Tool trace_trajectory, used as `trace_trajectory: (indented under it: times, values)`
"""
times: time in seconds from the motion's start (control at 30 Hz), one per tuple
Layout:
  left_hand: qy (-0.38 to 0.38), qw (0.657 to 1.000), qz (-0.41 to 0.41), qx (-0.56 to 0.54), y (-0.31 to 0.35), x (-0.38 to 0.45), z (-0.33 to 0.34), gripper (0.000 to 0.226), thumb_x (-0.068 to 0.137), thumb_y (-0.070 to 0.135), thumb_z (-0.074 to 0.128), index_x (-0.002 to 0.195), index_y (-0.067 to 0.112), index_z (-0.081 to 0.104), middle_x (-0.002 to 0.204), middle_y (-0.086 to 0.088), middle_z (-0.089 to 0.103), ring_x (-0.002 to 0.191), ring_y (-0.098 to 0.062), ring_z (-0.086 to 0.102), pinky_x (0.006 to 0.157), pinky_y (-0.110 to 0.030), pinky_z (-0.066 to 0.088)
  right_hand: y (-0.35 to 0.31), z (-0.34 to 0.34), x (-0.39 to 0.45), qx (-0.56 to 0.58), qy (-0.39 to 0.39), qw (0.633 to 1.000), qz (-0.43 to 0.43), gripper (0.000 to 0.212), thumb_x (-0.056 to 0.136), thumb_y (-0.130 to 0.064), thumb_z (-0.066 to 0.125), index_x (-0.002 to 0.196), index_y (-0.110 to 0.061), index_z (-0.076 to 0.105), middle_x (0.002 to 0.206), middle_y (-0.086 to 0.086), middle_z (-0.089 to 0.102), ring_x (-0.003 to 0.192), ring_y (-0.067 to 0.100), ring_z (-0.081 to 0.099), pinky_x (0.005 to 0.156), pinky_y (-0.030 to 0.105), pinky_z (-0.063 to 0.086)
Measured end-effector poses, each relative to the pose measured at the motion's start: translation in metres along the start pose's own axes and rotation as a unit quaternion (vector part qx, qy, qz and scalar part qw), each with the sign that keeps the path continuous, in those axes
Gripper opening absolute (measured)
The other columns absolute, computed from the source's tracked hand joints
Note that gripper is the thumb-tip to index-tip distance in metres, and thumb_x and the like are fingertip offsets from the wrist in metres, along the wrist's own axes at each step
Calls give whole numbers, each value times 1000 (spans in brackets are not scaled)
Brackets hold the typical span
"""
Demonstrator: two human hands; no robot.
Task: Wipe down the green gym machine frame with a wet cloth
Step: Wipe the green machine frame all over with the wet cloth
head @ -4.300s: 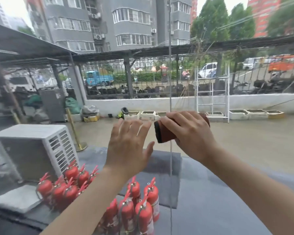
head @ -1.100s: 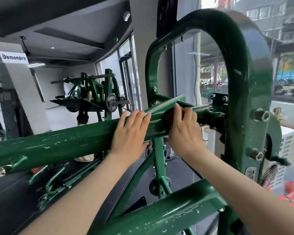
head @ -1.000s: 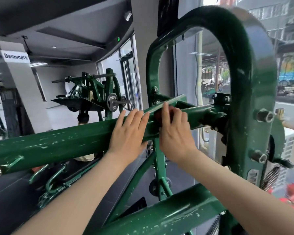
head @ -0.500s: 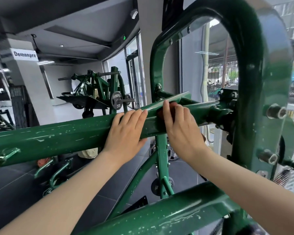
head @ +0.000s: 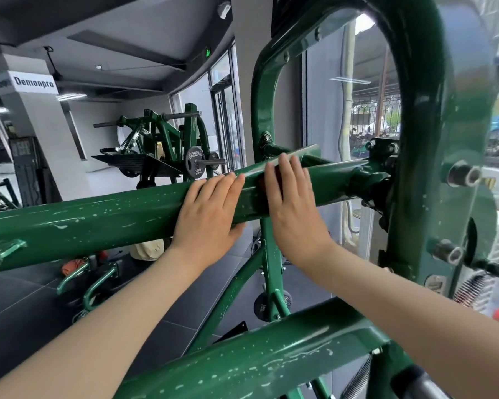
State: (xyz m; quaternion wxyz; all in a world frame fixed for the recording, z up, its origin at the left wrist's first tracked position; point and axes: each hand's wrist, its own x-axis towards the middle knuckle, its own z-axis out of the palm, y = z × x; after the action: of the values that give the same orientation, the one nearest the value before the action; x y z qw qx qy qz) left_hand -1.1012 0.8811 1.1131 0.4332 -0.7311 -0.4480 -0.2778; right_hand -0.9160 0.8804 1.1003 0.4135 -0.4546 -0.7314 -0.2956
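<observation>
Nearest us, a thick lower tube (head: 260, 361) of the green machine frame crosses the bottom, glossy paint flecked with pale chips. Above it our two forearms reach to the round horizontal crossbar (head: 98, 220), same chipped green gloss. Left hand (head: 211, 214) lies flat on the bar, fingers straight and together, holding nothing. Right hand (head: 293, 205) presses flat just beside it, fingers extended up over the bar's top; a reddish-brown cloth (head: 262, 182) shows only as a sliver at its left edge, pinned between palm and bar. We cannot tell if the cloth is wet. Right of the hands, a broad curved hoop (head: 432, 116) carries hex bolts and a coil spring low down. Farther back: grey floor tiles, another green machine (head: 167, 139) with a 10 kg plate (head: 195, 166), a pillar sign reading "Demonpro" (head: 33, 81). Versus half a second ago, the right hand covers more cloth and sits slightly nearer the left.
</observation>
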Motion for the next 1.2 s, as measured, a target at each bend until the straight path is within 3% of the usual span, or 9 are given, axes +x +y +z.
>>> trace_trajectory:
  times: [0.13, 0.27, 0.4, 0.5, 0.7, 0.87, 0.97, 1.13, 1.2]
  values:
    - [6, 1000, -4, -8, 0, 0, 0, 89, 79, 41, 83, 151, 3, 46, 145, -13, 56, 132, -30, 50, 116, -42, 27, 32, -11, 3, 46, 22, 998, 40, 83, 78, 18, 55, 157, 3, 36, 149, 33, 39, 131, 53, 44, 116, 60, 38]
    - [10, 1000, -7, -19, 1, 0, 0, 88, 78, 39, 84, 150, 3, 48, 144, -14, 57, 131, -30, 51, 116, -42, 25, 34, -15, 9, 69, 29, 986, 149, 83, 77, 18, 59, 156, 3, 38, 150, 33, 38, 130, 53, 41, 115, 56, 36]
    - [8, 1000, -8, -19, 2, 0, 0, 88, 77, 39, 84, 149, 3, 48, 144, -14, 57, 130, -31, 51, 116, -43, 26, 12, -4, -3, 92, 32, 995, 29, 78, 79, 20, 58, 153, 5, 41, 149, 34, 39, 136, 51, 39, 118, 60, 35]
    - [3, 1000, -7, -12, 2, 0, 0, 89, 78, 40, 84, 150, 3, 47, 144, -13, 56, 131, -32, 51, 116, -44, 29, 18, -9, -3, 112, 10, 994, -13, 73, 84, 19, 58, 153, 2, 45, 151, 30, 41, 137, 47, 41, 120, 49, 31]
    - [-8, 1000, -11, -8, 4, 0, -1, 88, 80, 41, 83, 151, 4, 46, 145, -13, 55, 131, -32, 50, 116, -47, 33, 42, -28, 8, 56, -13, 978, 201, 81, 85, 16, 54, 160, 2, 27, 162, 29, 24, 143, 49, 29, 122, 48, 24]
    - [-10, 1000, -12, -6, 5, 0, -1, 89, 78, 40, 84, 150, 3, 46, 145, -14, 55, 130, -33, 50, 115, -48, 35, 8, -24, -5, 35, -6, 995, 91, 74, 72, 16, 54, 145, 16, 44, 149, 39, 36, 134, 56, 37, 113, 68, 39]
    - [-10, 1000, -12, -3, 5, 0, -1, 90, 78, 40, 84, 150, 3, 46, 144, -14, 55, 130, -33, 51, 114, -49, 37, 15, -20, -16, 21, -27, 999, 30, 77, 67, 22, 62, 143, 11, 53, 148, 34, 45, 129, 57, 46, 111, 63, 42]
    - [-20, 1000, -15, -4, 6, 0, -3, 88, 80, 42, 81, 151, 4, 45, 145, -14, 55, 131, -33, 50, 115, -50, 37, 41, -39, -14, 54, -39, 968, 242, 81, 86, 17, 53, 161, -6, 32, 168, 17, 22, 145, 40, 27, 121, 36, 24]
    - [-22, 1000, -16, -5, 7, 0, -3, 88, 80, 41, 81, 151, 4, 45, 145, -13, 55, 131, -33, 50, 115, -49, 37, 31, -41, -14, 53, -45, 968, 241, 80, 83, 18, 54, 159, 0, 34, 167, 22, 25, 144, 44, 30, 122, 40, 26]
